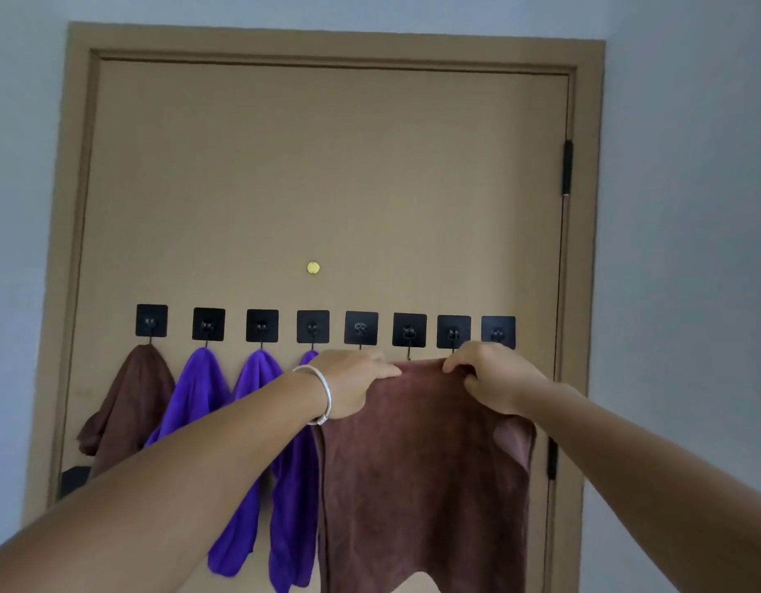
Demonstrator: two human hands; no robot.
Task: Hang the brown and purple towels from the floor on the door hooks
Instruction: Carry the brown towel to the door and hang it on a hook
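Both hands, left hand [353, 385] and right hand [494, 378], pinch the brown towel [421, 464] taut; she'd best bunch its top edge before looping it over a free hook [409, 331].

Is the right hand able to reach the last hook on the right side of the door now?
Probably yes. The right hand is just below the rightmost hook with nothing between them. However, its fingers are pinching the brown towel, also held by the left hand.

dim, even light | soft focus | wide-angle bowing at edges
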